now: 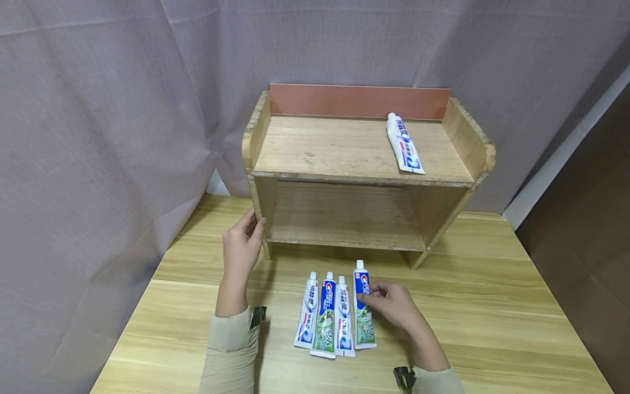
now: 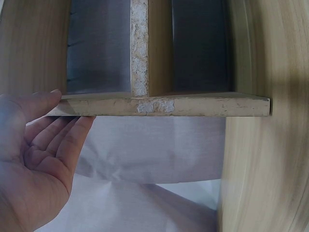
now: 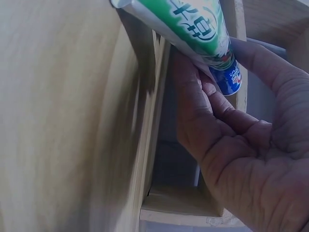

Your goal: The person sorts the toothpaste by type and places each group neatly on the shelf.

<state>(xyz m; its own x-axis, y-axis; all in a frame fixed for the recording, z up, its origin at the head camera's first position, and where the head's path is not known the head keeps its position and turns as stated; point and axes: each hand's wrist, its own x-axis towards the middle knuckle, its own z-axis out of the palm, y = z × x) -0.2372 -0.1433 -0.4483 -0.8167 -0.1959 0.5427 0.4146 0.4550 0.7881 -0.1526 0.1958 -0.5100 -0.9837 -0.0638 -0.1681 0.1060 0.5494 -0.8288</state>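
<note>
My left hand holds the left side panel of a small wooden shelf. In the left wrist view, the thumb of that hand lies on one face of the panel and the fingers on the other. On the right, my right hand pinches a blue and green toothpaste tube between thumb and fingers, cap pointing toward the shelf. The right wrist view shows this tube held away from the wood surface. Close by lie a blue and green tube and two white tubes, side by side.
Another white toothpaste tube lies on the shelf's top board, toward its right end. A reddish-brown back strip runs behind it. Grey cloth hangs at the back and left; a brown panel stands right of the wooden table.
</note>
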